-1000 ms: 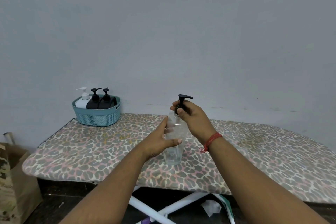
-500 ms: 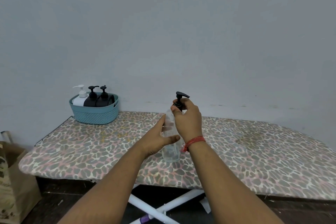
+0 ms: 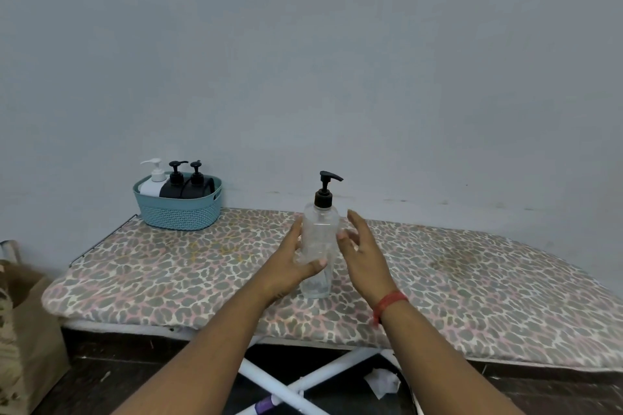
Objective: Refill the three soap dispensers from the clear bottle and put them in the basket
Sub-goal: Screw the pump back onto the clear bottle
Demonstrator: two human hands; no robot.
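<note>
A clear bottle (image 3: pixel 319 239) with a black pump top stands upright on the leopard-print ironing board (image 3: pixel 168 266), near its front middle. My left hand (image 3: pixel 292 261) wraps the bottle's left side, thumb across its front. My right hand (image 3: pixel 359 254) hovers just right of the bottle, fingers spread, holding nothing. At the board's back left sits a teal basket (image 3: pixel 178 214). Inside it stand a white dispenser (image 3: pixel 153 184) and two black dispensers (image 3: pixel 175 187) (image 3: pixel 199 187), side by side.
A grey wall rises right behind the board. A brown paper bag (image 3: pixel 23 323) stands on the floor at the left. White crossed legs (image 3: pixel 293 384) and a crumpled white paper (image 3: pixel 384 382) show under the board's front edge.
My right hand has let go of the pump top and dropped to the bottle's right side, opening. The left hand keeps its hold on the bottle.
</note>
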